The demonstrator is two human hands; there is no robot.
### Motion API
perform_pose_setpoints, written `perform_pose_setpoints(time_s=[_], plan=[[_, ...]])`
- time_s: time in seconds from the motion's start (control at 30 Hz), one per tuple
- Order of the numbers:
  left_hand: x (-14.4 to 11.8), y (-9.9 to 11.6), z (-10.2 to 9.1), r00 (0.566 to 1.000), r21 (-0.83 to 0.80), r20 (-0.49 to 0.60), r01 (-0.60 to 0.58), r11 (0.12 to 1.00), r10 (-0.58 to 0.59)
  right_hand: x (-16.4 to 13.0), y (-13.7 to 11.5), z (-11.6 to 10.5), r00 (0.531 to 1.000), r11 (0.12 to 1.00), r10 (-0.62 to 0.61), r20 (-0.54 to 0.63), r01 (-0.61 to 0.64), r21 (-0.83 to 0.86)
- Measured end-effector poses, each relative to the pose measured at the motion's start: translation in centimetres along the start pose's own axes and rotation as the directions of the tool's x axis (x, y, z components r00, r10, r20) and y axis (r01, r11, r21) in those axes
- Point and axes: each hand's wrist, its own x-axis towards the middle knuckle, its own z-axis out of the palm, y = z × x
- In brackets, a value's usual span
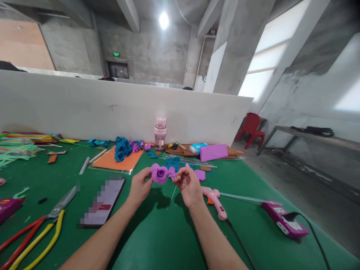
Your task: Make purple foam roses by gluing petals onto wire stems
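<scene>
The person held both hands up over the middle of the green bench (157, 240), forearms reaching in from below. The left hand (140, 186) had its fingers curled and pinching the left edge of a purple foam rose (159, 174), which hung in the air between the two hands, its spiral centre facing upward. The right hand (188, 183) was closed in a pinch on a loose purple petal (171, 171) pressed against the right side of the rose, thumb and fingertips drawn together. A thin wire stem (173, 193) ran down from below the rose towards the bench.

Just beside the right wrist lay a pink glue gun (215, 200) on the bench, its cord leading off to a purple power strip (284, 221) near the right edge. To the left of the left forearm lay a phone (102, 204), and further left scissors (60, 204) and yellow-handled pliers (42, 243). Behind the hands sat blue foam roses (122, 148) on an orange foam sheet (118, 161), a pink water bottle (160, 134) against the white partition (112, 107), and a purple foam sheet (213, 152). Coloured pipe cleaners (19, 144) were heaped at the far left. A red chair (251, 129) stood beyond the bench.
</scene>
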Motion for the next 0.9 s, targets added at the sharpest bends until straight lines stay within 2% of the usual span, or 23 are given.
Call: perform_pose_setpoints(time_s=[0.07,0.2,0.27,0.43,0.57,0.63,0.77,0.9], plan=[[0.0,-0.1,0.0,0.999,0.006,0.031,0.006,1.000,-0.006,0.2,-0.2,-0.2,0.999,0.998,0.041,-0.015,-0.041,0.042],[0.0,0.3,0.0,0.997,0.007,0.077,-0.009,1.000,0.008,0.2,0.5,-0.2,0.998,0.992,0.055,-0.006,-0.055,-0.111],[0.0,0.4,0.0,0.995,-0.005,0.096,-0.015,1.000,0.016,0.3,0.9,-0.1,1.000,0.987,0.027,-0.004,-0.027,-0.161],[0.1,0.0,0.0,0.992,0.010,0.113,-0.052,0.999,0.051,0.6,1.2,-0.5,0.993,0.993,-0.066,-0.101,0.055,-0.105],[0.1,-0.4,0.1,0.987,0.024,0.155,-0.047,0.999,0.043,0.7,1.4,-0.4,0.999,0.981,-0.049,-0.024,0.044,-0.187],[0.0,-0.2,0.3,0.983,0.008,0.184,-0.002,1.000,0.000,0.6,1.5,-0.3,0.998,0.975,-0.056,-0.004,0.053,-0.214],[-0.1,0.6,0.7,0.972,-0.097,0.163,0.188,0.977,-0.171,0.8,1.7,-0.5,0.991,0.981,-0.061,-0.118,0.038,-0.188],[0.0,1.1,0.8,0.932,-0.206,0.160,0.354,0.912,-0.325,1.1,2.3,-0.9,0.993,0.978,0.002,-0.120,-0.027,-0.206]])
